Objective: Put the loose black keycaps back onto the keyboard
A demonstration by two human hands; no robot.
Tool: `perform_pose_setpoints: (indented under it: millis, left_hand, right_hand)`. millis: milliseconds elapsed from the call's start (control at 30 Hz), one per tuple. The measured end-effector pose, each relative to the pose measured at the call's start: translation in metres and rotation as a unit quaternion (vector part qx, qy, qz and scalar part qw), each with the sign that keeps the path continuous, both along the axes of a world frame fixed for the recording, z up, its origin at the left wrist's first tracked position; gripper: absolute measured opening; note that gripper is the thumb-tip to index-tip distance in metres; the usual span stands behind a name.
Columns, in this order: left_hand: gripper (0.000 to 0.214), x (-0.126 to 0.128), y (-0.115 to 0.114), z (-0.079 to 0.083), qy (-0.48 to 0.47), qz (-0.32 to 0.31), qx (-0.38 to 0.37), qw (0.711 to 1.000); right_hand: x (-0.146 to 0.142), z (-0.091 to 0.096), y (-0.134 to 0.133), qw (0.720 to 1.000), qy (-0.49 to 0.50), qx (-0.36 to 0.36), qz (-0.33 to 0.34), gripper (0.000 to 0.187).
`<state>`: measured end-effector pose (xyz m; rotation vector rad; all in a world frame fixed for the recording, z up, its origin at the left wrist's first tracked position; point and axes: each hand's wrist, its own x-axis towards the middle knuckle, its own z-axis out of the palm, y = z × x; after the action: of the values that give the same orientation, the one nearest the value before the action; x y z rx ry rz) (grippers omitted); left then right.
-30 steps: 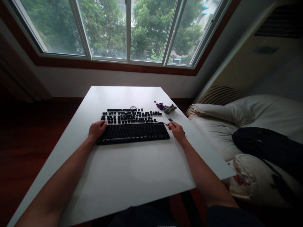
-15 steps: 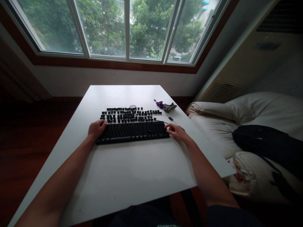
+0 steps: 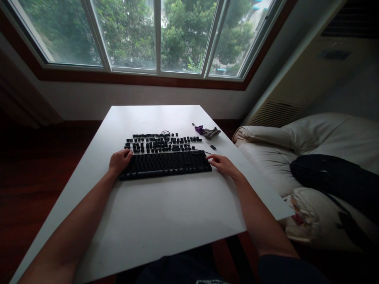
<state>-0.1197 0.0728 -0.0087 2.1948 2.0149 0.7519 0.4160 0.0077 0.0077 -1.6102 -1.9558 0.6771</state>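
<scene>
Keyboard (image 3: 167, 163) lies on table (image 3: 166, 221), left hand (image 3: 120, 161) at its left end, right hand (image 3: 220, 163) at its right; loose keycaps (image 3: 160, 144) stand in rows behind; cloth (image 3: 212, 133) lies rightward beyond; bag (image 3: 331, 177) rests on sofa (image 3: 263, 161), right of table.

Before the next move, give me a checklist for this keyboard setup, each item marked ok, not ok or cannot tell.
1. Keyboard resting on the white table: ok.
2. Left hand at the keyboard's left end: ok.
3. Right hand holding something: cannot tell; its fingertips are at the keyboard's right end.
4. All keycaps fitted: not ok; many lie loose beyond the keyboard.
5. Gray cloth item clear of the keyboard: ok.
</scene>
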Motion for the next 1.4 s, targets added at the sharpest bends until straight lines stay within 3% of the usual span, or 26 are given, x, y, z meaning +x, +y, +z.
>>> perform_pose_setpoints:
  millis: [467,733,1000,1267,1400]
  left_hand:
    - [0.041,0.0,0.001,-0.002,-0.005,0.001,0.004,1.0]
    - [0.041,-0.001,0.002,-0.004,-0.006,-0.006,0.014,1.0]
    - [0.041,0.001,0.001,-0.002,-0.006,0.0,0.004,1.0]
    - [0.041,0.0,0.001,-0.003,-0.008,-0.001,0.008,1.0]
    - [0.041,0.0,0.001,-0.003,-0.007,-0.001,0.006,1.0]
  right_hand:
    - [0.004,0.001,-0.001,0.999,0.012,0.03,-0.044,0.034]
    - [0.015,0.007,-0.004,0.995,0.033,-0.094,0.024,0.031]
    - [0.015,0.007,-0.005,0.991,0.054,-0.117,0.023,0.034]
    - [0.015,0.005,-0.005,0.992,0.068,-0.104,0.028,0.032]
    - [0.012,0.002,-0.003,0.996,0.087,-0.033,-0.006,0.034]
